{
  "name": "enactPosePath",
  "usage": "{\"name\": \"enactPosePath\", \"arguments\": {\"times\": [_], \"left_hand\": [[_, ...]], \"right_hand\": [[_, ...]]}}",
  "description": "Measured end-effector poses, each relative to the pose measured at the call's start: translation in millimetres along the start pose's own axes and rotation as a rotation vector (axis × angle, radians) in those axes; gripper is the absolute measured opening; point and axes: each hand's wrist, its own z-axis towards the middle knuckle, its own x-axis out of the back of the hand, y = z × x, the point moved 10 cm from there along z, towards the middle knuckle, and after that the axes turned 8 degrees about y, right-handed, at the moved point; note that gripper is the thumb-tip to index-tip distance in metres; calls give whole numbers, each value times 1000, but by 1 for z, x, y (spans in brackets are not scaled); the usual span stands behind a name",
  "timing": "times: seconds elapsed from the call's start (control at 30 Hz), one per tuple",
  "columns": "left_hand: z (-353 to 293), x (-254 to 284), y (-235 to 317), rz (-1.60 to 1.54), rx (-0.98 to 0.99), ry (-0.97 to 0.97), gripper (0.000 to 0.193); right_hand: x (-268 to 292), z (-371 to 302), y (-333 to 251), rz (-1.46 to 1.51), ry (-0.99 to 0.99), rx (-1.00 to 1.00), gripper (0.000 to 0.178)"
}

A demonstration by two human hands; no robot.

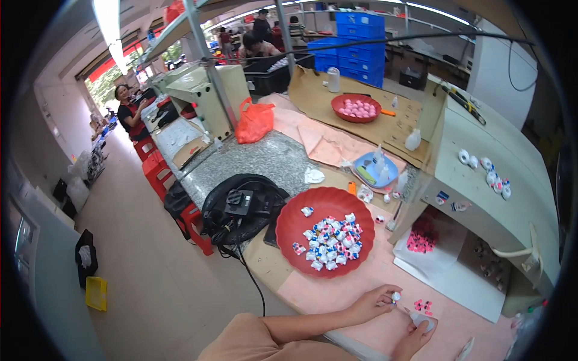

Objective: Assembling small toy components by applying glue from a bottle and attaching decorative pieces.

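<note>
Pinching a small white figurine point(395, 296) between thumb and fingertips, the left hand point(374, 302) is hovering just above the pink work surface point(337, 289), while the right hand point(419, 333) is curling around a pale object point(423, 320) whose kind is too small to tell, with a thin stick-like tip reaching from it toward the figurine. Just beside the figurine, on its right, a few pink and black pieces point(423, 306) are lying on the surface. Beyond the figurine, a red round tray point(289, 225) is holding a heap of white, pink and blue figurines point(331, 240) and is sitting well within reach, with nothing standing between it and the hands. Left of the tray a black bag with a cable point(241, 207) is crowding the counter edge, which is dropping off to bare floor. Right of the tray a pale green machine housing point(481, 198) is walling in the workspace, more small white pieces point(487, 171) sitting on its top. Farther back from the tray are lying a blue dish point(373, 171), an orange plastic bag point(254, 120) and a second red bowl of pink pieces point(356, 108). Other people are sitting at benches deeper in the workshop.
</note>
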Motion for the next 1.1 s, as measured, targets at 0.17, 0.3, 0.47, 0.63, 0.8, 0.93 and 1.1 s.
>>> {"name": "enactPosePath", "arguments": {"times": [0.17, 0.3, 0.47, 0.63, 0.8, 0.93, 1.1], "left_hand": [[1, 11, 4, 127, -3, 38, 50], [6, 12, 8, 63, 62, 79, 49], [6, 2, 7, 57, 94, 80, 47], [5, -1, 1, 60, 121, 76, 46], [4, 1, 3, 41, 89, 82, 45], [5, 1, 3, 46, 72, 68, 45], [5, 2, 1, 48, 74, 59, 44]], "right_hand": [[6, 5, 24, -189, -17, 128, 11], [-16, 0, -13, -151, -66, 277, 15], [-10, -10, -37, -208, -61, 466, 19], [-20, -12, -52, -247, -102, 651, 20], [-21, -13, -49, -248, -100, 631, 21], [-24, -13, -51, -257, -110, 641, 21], [-27, -13, -53, -274, -114, 647, 20]]}}
